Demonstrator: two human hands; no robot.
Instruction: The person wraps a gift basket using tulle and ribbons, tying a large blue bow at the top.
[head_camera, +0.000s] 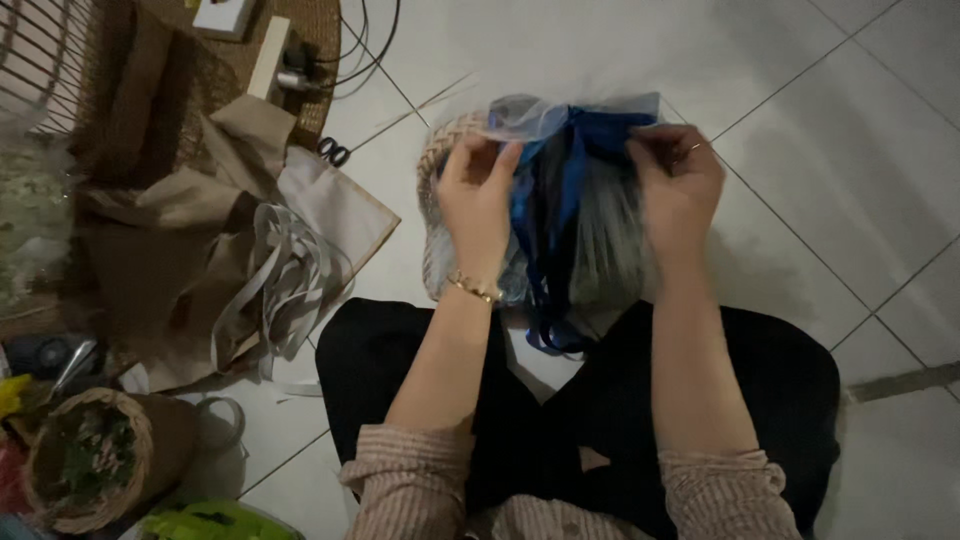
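White tiled floor (820, 150) fills most of the frame; the person sits on it, dark-clothed legs at lower centre. Crumpled brown paper sheets (150, 230) lie at the left, with a tangle of grey ribbon strips (285, 285) on them. A woven wicker basket wrapped in sheer pale tulle (600, 250) sits at centre, just above the knees. A small round woven basket of greenery (85, 470) is at lower left. A dark blue ribbon (560, 200) hangs down the wrapped basket's front. Left hand (478, 195), fingers pinched on the tulle at the top. Right hand (680, 185), fingertips pinched on the ribbon's knot. Black scissors (333, 152) lie at upper left.
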